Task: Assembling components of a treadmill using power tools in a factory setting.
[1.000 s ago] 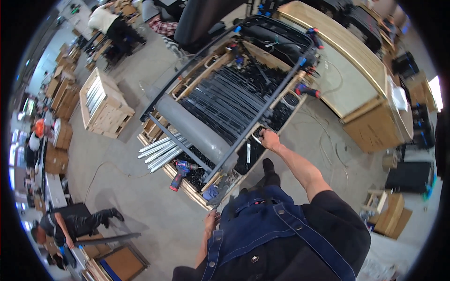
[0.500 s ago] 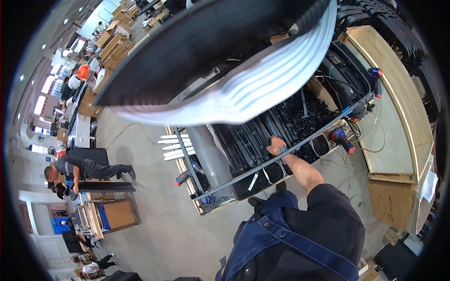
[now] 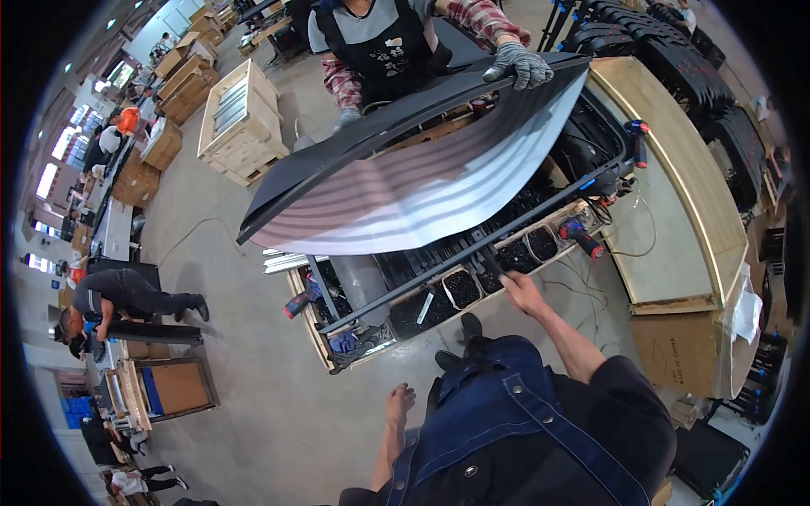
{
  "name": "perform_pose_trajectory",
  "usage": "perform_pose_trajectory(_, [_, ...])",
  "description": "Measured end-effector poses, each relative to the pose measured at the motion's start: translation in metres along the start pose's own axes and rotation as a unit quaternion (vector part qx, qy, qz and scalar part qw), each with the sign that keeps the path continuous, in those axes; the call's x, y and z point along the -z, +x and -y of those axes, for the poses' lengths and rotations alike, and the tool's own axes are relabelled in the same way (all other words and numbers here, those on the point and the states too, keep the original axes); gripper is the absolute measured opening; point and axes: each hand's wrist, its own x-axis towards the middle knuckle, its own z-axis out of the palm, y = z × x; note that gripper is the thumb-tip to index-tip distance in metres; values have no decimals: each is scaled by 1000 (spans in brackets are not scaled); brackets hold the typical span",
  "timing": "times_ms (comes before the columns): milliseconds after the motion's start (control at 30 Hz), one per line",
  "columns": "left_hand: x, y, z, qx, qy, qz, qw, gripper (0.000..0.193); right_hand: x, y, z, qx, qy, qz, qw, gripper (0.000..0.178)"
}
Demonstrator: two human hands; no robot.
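My right hand (image 3: pixel 523 292) is closed at the near side of the workbench, around the end of a dark flat bar (image 3: pixel 489 263) that points away over the bench edge. My left hand (image 3: pixel 401 403) hangs low over the floor, fingers loosely bent and apart, with nothing in it. Across the bench, a co-worker's grey gloves (image 3: pixel 521 66) grip the rim of a large black panel with a pale, ribbed inner face (image 3: pixel 405 202). This panel hangs tilted over the black frame (image 3: pixel 405 297) and covers much of the bench. Black strips (image 3: pixel 439 255) partly show beneath it.
Bins of small black parts (image 3: pixel 461 288) line the bench's near edge. Power drivers lie at its right (image 3: pixel 580 239) and left (image 3: pixel 299 304). A curved wooden-edged table (image 3: pixel 675 211) stands right, above a cardboard box (image 3: pixel 675 354). Cables (image 3: pixel 582 287) trail on the floor.
My right hand has drawn back from the strips toward me, now with a bar. The big panel has come down and away, showing the co-worker. My left hand has come into view.
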Motion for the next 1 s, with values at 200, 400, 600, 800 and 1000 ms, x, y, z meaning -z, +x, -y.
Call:
perform_pose_trajectory(200, [-93, -12, -87, -80, 142, 125, 979, 44, 114, -214, 87, -183, 5, 98, 978, 36])
perform_pose_trajectory(400, [-220, -93, -267, -319, 142, 248, 904, 44, 128, -198, 131, -67, 93, 67, 991, 38])
perform_pose_trajectory(600, [-309, -100, -396, -363, -108, 292, 878, 76, 68, -12, 152, 37, 228, 67, 971, 38])
perform_pose_trajectory(800, [-349, -98, -467, -377, -202, 217, 877, 80, 57, 90, 206, 89, 120, 105, 983, 42])
perform_pose_trajectory(1000, [-349, -96, -511, -320, -225, 130, 911, 40, 34, 146, 203, 178, 15, 49, 983, 43])
